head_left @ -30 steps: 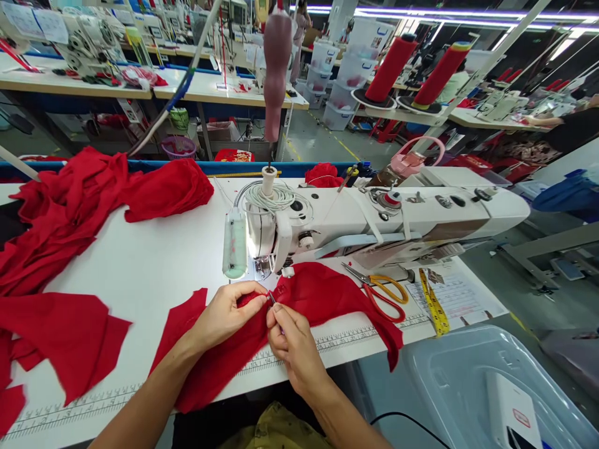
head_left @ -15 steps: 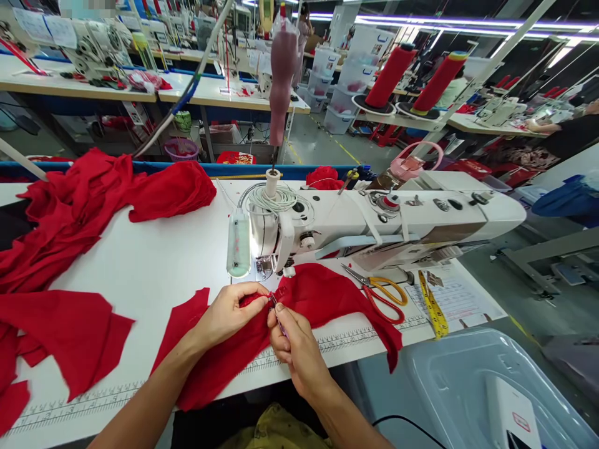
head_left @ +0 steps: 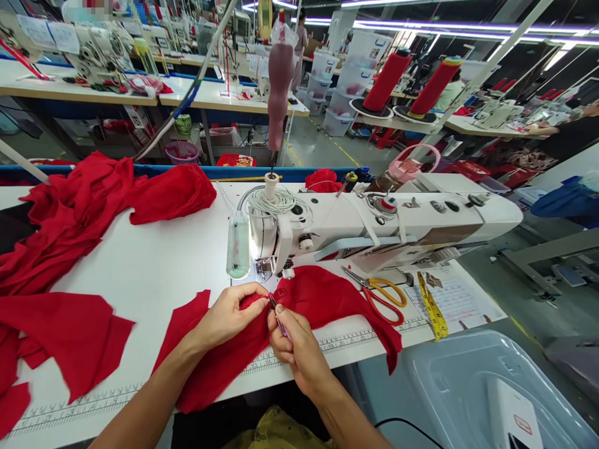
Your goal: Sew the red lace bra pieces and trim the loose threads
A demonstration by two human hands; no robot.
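My left hand pinches the edge of a red fabric piece between thumb and fingers, just in front of the sewing machine's needle area. Closed in my right hand is a slim pointed metal tool with a purplish handle. Its tip meets the fabric edge at my left fingertips; its exact kind is too small to make out. The red cloth spreads to both sides beneath my hands, over the table's front edge. Behind them stands the white sewing machine.
Scissors with orange and red handles lie to the right, beside a yellow tape measure and a paper sheet. Red fabric is heaped at the left. A clear plastic bin stands at the front right.
The view has shifted very slightly. Both hands keep the same hold on the fabric and the tool, with hardly any visible movement.
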